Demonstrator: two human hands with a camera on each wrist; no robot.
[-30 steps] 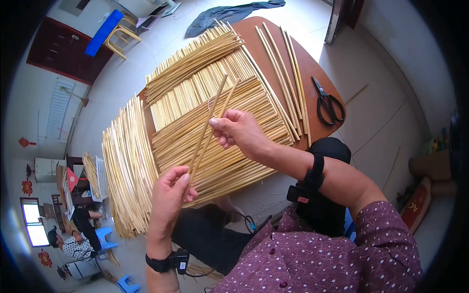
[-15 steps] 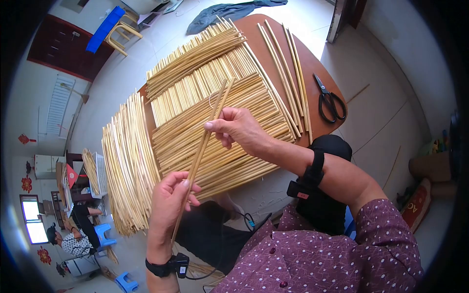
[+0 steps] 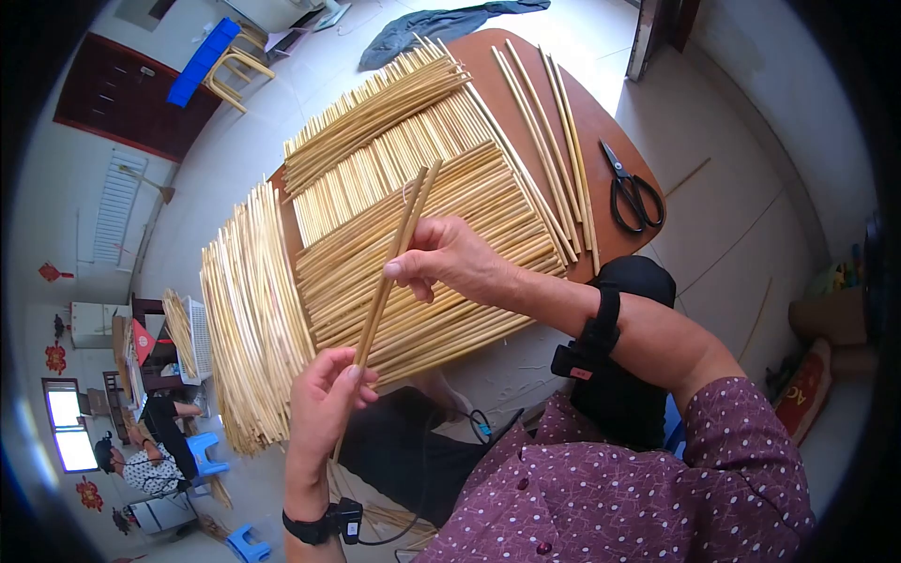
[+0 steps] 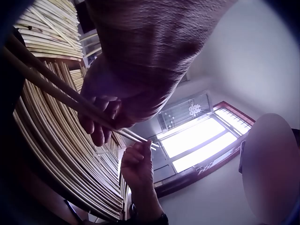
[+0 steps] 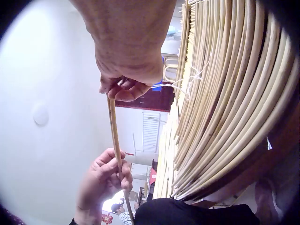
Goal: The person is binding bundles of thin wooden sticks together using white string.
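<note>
Two long, thin straw-coloured reed stalks [image 3: 383, 293] slant side by side between my hands, above the mat of reeds. My left hand [image 3: 324, 399] pinches them near their lower part, thumb on top. Further up, my right hand [image 3: 450, 258] pinches the same pair between thumb and fingers. In the right wrist view the stalks [image 5: 115, 129] run from my right hand down past my left hand [image 5: 101, 180]. A thin white string [image 5: 176, 86] runs from beside my right fingers toward the reeds. In the left wrist view my left palm hides part of the stalks.
A mat of laid reeds [image 3: 422, 253] covers much of the brown table [image 3: 596, 122]. A reed bundle [image 3: 253, 319] stands left of it, and another [image 3: 375, 122] lies across the far side. Black-handled scissors [image 3: 633, 192] lie right of several loose reeds [image 3: 554, 141]. Another person [image 3: 150, 464] sits far left.
The two stalks' upper ends, spread apart a second ago, now lie close together. My right hand has moved down and left, nearer my left hand, which keeps its hold.
</note>
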